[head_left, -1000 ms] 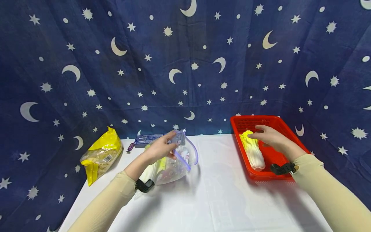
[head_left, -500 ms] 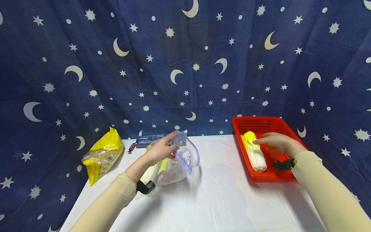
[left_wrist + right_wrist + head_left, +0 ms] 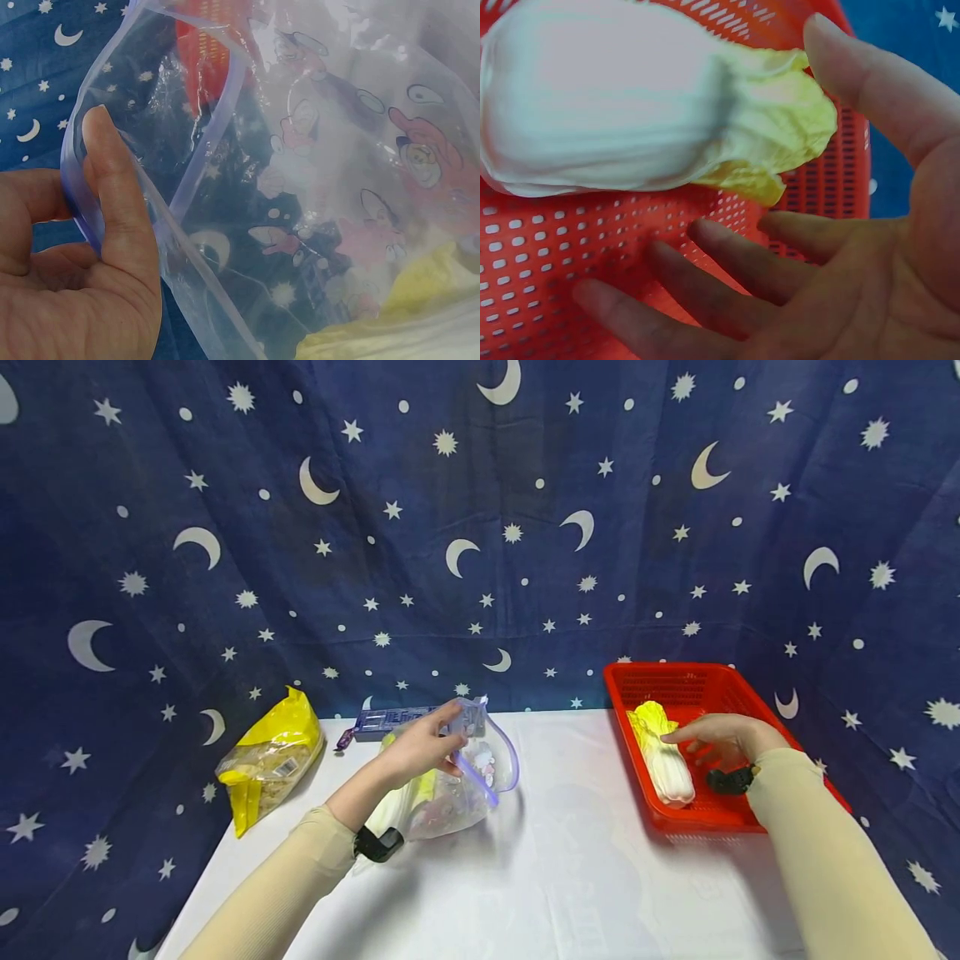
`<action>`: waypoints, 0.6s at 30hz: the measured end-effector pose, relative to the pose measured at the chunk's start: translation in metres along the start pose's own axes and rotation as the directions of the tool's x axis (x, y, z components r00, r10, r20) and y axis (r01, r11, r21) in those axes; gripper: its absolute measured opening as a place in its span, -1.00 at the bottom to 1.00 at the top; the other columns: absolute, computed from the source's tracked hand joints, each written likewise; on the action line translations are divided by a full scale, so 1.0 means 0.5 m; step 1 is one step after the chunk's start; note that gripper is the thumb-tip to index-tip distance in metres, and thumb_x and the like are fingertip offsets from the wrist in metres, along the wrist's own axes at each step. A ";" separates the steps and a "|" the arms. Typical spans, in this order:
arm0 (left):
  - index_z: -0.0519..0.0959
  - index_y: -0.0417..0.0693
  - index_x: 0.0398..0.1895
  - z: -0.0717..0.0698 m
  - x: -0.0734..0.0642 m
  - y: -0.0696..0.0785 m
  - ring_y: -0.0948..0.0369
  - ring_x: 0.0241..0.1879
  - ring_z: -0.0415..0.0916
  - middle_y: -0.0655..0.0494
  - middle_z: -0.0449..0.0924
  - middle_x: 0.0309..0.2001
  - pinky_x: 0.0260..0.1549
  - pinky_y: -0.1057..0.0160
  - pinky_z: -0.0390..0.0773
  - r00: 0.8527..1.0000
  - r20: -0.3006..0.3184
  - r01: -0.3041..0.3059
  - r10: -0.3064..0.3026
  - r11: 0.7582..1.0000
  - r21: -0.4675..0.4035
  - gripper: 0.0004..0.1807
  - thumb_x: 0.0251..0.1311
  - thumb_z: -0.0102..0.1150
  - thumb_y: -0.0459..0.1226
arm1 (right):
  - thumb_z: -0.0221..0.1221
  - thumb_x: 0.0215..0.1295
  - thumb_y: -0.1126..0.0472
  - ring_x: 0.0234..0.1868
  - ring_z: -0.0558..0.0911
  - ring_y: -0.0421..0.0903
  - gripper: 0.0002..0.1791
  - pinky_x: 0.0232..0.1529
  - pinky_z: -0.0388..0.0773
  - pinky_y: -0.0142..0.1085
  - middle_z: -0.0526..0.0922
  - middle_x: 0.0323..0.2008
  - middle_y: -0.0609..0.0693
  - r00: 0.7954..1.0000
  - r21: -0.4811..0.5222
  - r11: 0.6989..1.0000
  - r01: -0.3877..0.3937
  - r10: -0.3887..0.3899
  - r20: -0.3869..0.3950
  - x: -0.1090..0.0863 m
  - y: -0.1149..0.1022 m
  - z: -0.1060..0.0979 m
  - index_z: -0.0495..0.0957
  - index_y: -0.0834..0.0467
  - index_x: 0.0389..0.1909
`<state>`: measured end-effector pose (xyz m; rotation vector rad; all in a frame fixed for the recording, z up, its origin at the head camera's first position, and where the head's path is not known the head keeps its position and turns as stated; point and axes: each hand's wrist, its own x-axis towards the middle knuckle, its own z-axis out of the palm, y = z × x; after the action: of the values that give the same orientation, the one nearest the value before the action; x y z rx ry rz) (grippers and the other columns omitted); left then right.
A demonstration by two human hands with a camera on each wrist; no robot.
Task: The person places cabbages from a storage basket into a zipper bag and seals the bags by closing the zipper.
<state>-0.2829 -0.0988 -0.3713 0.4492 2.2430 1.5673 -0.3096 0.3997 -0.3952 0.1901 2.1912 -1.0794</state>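
My left hand [image 3: 423, 743] pinches the purple zip edge of a clear zip bag [image 3: 337, 172], whose mouth gapes toward the right. Printed cartoon figures show on the bag, and a napa cabbage [image 3: 405, 307] with yellow leaf tips lies inside it. A second napa cabbage [image 3: 663, 760], white with a yellow leafy end, lies along the left side of the red basket [image 3: 750, 814]. Over that basket my right hand [image 3: 723, 739] is spread, thumb by the leafy end and fingers along the cabbage's side, not closed round it, as the right wrist view [image 3: 840, 247] shows.
A yellow food packet [image 3: 270, 756] with a see-through front stands at the table's left edge. Behind the bag lies a blue box [image 3: 375, 722], with a small purple wrapped candy [image 3: 345, 739] beside it. A dark blue star-and-moon curtain [image 3: 420, 527] hangs behind the white table [image 3: 570, 877].
My right hand has come down into the basket from above the cabbage, settling at its right side. My left hand keeps its pinch on the bag. The view has shifted slightly.
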 end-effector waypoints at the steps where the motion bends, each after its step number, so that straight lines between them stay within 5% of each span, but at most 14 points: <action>1: -0.07 -0.13 0.66 0.000 0.000 0.000 0.17 -0.49 0.50 -0.15 0.04 0.59 -0.29 0.19 0.76 1.000 0.001 -0.001 0.001 1.000 -0.006 -0.19 0.45 0.07 -0.39 | 0.20 0.39 -0.19 0.33 0.31 0.48 0.06 0.33 0.24 0.42 0.17 0.38 0.55 1.000 0.011 1.000 -0.005 0.005 0.006 0.004 0.004 0.000 -0.07 0.50 0.49; 7: -0.07 -0.12 0.66 0.001 0.000 -0.002 0.19 -0.49 0.49 -0.08 0.00 0.61 -0.29 0.19 0.76 1.000 0.007 -0.002 0.002 1.000 -0.030 -0.18 0.44 0.07 -0.40 | 0.23 0.39 -0.09 0.13 0.53 0.22 -0.27 0.38 0.22 0.36 0.49 0.15 0.31 0.999 0.077 0.997 -0.006 0.003 0.040 0.025 0.024 0.007 0.33 0.42 0.27; 12: -0.08 -0.09 0.67 0.001 -0.002 -0.002 0.20 -0.50 0.50 -0.05 -0.02 0.62 -0.29 0.20 0.76 1.000 0.009 -0.001 0.001 1.000 -0.021 -0.18 0.45 0.07 -0.39 | 0.24 0.39 -0.04 0.03 0.57 0.14 -0.42 0.33 0.38 0.19 0.54 0.01 0.20 0.999 0.090 0.996 0.002 -0.007 0.049 0.035 0.032 0.017 0.42 0.38 0.13; 18: -0.08 -0.12 0.66 0.000 -0.005 0.000 0.19 -0.50 0.48 -0.08 -0.01 0.61 -0.32 0.20 0.76 1.000 0.004 -0.004 0.004 1.000 -0.026 -0.19 0.45 0.05 -0.41 | 0.26 0.38 -0.04 -0.13 0.61 0.06 -0.55 0.01 0.65 -0.06 0.58 -0.10 0.17 0.999 0.104 0.994 -0.019 0.015 0.044 0.046 0.034 0.031 0.55 0.30 -0.06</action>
<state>-0.2807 -0.0999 -0.3712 0.4498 2.2175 1.5946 -0.3120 0.3956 -0.4274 0.2294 2.0931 -1.1784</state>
